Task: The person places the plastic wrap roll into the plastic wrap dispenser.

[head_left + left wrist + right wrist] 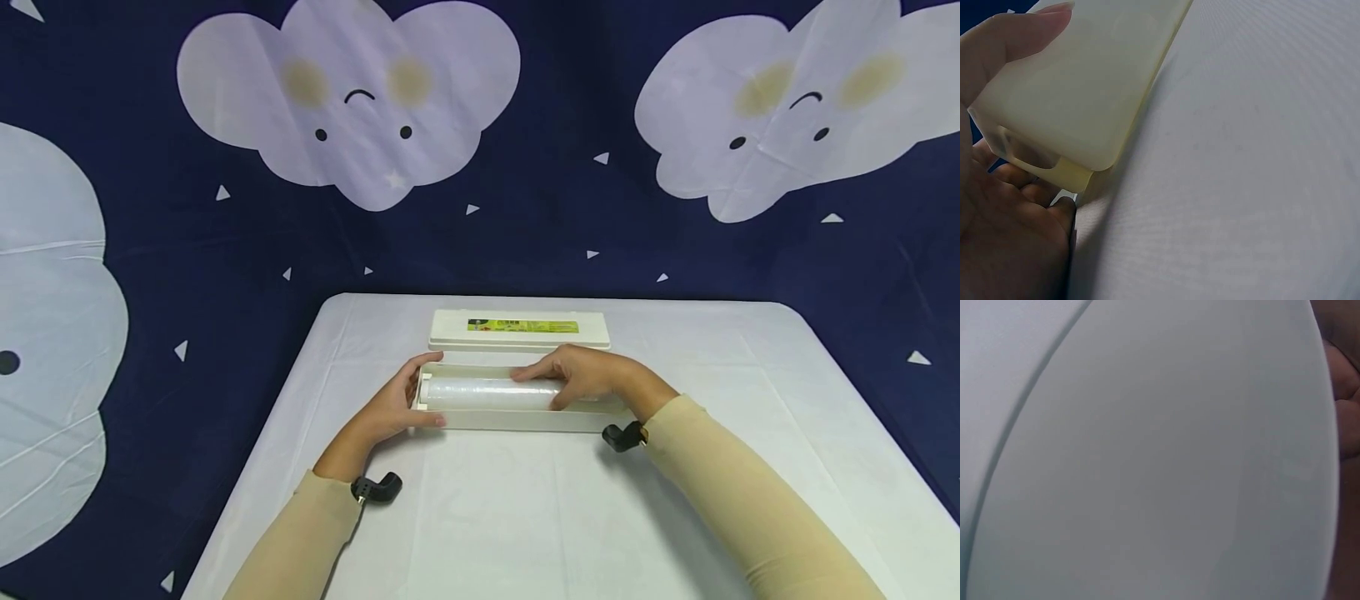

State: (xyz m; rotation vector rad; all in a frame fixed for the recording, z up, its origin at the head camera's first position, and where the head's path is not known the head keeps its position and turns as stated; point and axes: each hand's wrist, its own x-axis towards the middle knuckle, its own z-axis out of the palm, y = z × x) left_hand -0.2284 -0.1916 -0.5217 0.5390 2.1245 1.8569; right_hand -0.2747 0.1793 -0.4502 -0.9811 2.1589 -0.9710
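A long cream plastic cling film box (517, 421) lies lengthwise on the table with its top uncovered. Inside it sits a clear roll of cling film (480, 392). My left hand (392, 410) grips the box's left end, thumb on the front wall and fingers behind and under the end; the left wrist view shows the box (1091, 81) close up. My right hand (588, 372) reaches in from above, thumb and fingers around the roll's right part, covering that end. In the right wrist view the box wall (1160, 456) hides most of the hand, leaving a few fingers (1347, 422) at the edge.
The separate cream lid (517, 340), bearing a green and yellow label (522, 327), lies just behind the box. A white cloth covers the table (480, 517). Beyond its back edge hangs a dark blue curtain (540, 250) with cloud prints.
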